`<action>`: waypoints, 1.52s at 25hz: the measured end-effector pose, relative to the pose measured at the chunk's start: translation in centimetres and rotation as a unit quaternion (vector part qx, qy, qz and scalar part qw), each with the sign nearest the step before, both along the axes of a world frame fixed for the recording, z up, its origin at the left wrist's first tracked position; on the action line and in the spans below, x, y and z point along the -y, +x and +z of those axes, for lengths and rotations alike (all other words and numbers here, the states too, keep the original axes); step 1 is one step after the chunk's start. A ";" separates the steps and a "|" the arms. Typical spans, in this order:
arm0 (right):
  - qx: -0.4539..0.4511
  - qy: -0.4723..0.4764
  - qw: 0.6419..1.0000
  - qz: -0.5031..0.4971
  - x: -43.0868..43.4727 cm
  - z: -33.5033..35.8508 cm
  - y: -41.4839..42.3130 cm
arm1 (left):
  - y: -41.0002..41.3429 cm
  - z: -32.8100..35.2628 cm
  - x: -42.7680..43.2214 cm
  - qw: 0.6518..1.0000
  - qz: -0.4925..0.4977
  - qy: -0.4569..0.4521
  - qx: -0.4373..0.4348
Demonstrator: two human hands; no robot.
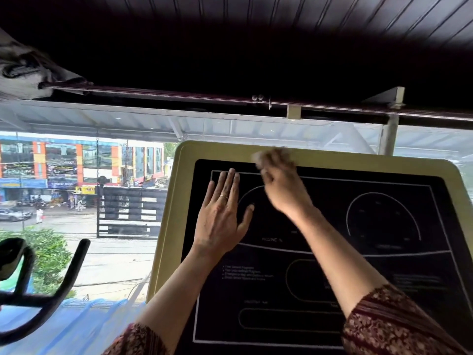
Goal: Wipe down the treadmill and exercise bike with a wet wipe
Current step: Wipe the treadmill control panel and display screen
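White wet wipe [258,158] gripped in right hand [281,185] against treadmill console [358,163] rim; left hand [220,216] lies flat, fingers straight

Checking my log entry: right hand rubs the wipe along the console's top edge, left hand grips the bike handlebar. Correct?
No: in the head view the left hand lies flat on the black panel, not on the handlebar. Rest stands.

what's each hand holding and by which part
Right hand grips the wet wipe, bunched; blur hides where. Left hand holds nothing, flat on the treadmill console.
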State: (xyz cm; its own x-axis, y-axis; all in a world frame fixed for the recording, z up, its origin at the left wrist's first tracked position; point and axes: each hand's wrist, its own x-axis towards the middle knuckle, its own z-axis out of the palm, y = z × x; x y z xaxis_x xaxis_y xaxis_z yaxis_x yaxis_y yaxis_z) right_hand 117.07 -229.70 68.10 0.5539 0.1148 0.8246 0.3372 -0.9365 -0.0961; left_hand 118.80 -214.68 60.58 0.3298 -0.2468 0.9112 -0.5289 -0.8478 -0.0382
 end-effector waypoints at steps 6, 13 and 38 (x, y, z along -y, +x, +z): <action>0.028 -0.028 0.998 -0.048 4.4 -0.2 -1.0 | -0.1 -0.2 -0.1 1.000 0.014 0.000 0.003; 0.020 -0.119 0.987 0.108 1.9 -6.7 -2.3 | -0.2 -0.3 0.1 1.000 0.017 0.005 0.003; 0.060 0.003 0.997 -0.040 17.0 -12.0 -9.0 | -3.7 -2.7 10.1 0.999 -0.045 0.030 0.002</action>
